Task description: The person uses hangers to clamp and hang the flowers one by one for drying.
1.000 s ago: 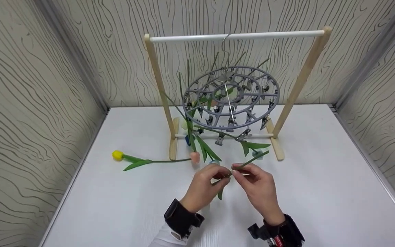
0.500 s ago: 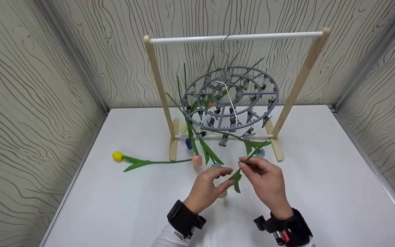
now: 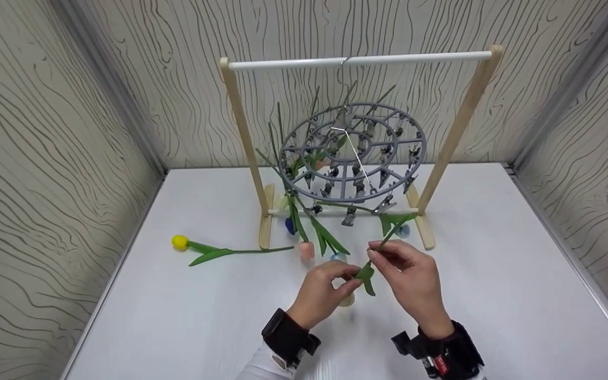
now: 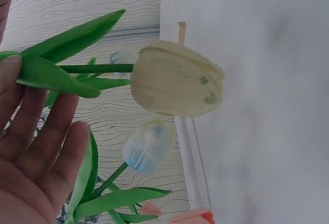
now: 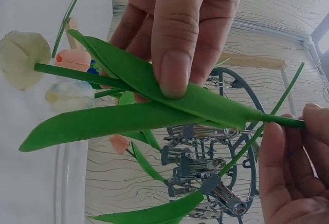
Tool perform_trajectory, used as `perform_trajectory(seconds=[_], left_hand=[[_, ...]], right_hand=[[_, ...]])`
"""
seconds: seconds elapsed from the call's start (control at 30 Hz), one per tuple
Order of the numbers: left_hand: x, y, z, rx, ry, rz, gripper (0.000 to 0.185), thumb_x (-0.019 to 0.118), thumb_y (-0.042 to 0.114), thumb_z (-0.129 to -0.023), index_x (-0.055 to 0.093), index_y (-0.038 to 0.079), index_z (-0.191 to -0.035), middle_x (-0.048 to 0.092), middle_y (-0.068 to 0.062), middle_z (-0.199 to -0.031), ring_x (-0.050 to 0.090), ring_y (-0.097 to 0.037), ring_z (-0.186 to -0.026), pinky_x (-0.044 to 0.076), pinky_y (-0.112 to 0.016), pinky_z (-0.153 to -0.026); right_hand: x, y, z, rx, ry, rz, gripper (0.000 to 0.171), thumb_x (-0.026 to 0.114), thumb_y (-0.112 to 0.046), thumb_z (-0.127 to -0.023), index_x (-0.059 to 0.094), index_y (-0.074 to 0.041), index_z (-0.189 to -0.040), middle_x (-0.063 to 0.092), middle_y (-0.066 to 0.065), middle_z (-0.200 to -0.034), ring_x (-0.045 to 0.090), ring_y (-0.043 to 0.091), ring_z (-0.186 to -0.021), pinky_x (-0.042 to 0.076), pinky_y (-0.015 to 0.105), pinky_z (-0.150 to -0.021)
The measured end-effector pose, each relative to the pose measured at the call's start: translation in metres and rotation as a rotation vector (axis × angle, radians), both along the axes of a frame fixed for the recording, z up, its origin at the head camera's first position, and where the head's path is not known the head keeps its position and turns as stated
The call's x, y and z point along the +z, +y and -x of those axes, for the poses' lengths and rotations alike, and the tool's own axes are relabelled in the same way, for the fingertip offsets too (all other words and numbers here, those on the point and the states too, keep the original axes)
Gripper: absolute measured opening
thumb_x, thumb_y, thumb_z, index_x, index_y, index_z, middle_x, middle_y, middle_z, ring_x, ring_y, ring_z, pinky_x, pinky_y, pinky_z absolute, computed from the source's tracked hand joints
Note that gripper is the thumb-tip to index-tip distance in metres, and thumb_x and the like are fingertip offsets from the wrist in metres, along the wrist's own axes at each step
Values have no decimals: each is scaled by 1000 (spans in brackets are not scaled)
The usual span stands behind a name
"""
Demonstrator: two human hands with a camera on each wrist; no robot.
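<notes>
A cream tulip (image 4: 177, 80) with green leaves points its bloom down toward me, over the front part of the table. My left hand (image 3: 321, 293) pinches its leaves and stem between thumb and forefinger, just above the bloom. Higher up, my right hand (image 3: 412, 279) grips the bare green stem between thumb and fingertips; the stem's end sticks up past that hand toward the hanger. Behind both hands hangs a round grey clip hanger (image 3: 349, 200), with several tulips clipped upside down, among them a peach tulip (image 3: 306, 250) and a dark blue tulip (image 3: 291, 226).
A wooden stand (image 3: 240, 121) with a white top bar (image 3: 415, 59) carries the hanger by its hook. On the white table (image 3: 188, 316) a yellow tulip (image 3: 180, 243) lies at the left, its stem toward the stand's left foot. A pale blue tulip (image 3: 402, 230) hangs at the right.
Both hands have shifted a little to the right with the cream tulip. My left fingers, spread around the leaves half a second ago, now pinch them. The hanger has turned slightly.
</notes>
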State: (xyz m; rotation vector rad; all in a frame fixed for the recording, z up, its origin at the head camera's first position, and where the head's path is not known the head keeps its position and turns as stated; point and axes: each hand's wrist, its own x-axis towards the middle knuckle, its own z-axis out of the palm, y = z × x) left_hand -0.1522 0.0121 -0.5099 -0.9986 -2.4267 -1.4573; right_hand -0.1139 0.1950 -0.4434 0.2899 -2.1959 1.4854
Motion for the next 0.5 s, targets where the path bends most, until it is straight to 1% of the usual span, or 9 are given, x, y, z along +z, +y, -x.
perform_trajectory(seconds=[0.1, 0.2, 0.37, 0.5], left_hand=[[2, -1, -1, 6, -3, 3, 18, 73, 18, -96, 77, 13, -112, 74, 6, -102, 66, 0, -93, 55, -18, -83], [3, -1, -1, 11, -11, -6, 18, 73, 18, -96, 78, 13, -112, 75, 6, -102, 66, 0, -92, 55, -18, -83], [1, 1, 0, -8, 27, -21, 17, 73, 17, -96, 77, 11, -111, 75, 2, -101, 68, -5, -93, 56, -20, -83], [-1, 3, 0, -27, 38, -61, 20, 71, 20, -98, 76, 11, -115, 75, 0, -105, 70, -7, -94, 56, -21, -83]], right_hand=[[-3, 2, 0, -7, -3, -18, 20, 78, 1, -88, 78, -8, -106, 76, 0, -101, 71, 11, -90, 56, 17, -78], [-7, 3, 0, -17, -20, -45, 21, 78, 0, -87, 79, -9, -106, 75, -2, -101, 71, 10, -90, 56, 16, -79], [-8, 2, 0, -16, -26, -81, 18, 79, -2, -88, 79, -10, -104, 75, -4, -99, 70, 8, -88, 55, 15, -79], [-7, 0, 0, -14, -10, -102, 17, 79, -3, -88, 80, -11, -103, 76, -6, -98, 70, 8, -87, 55, 15, -78]])
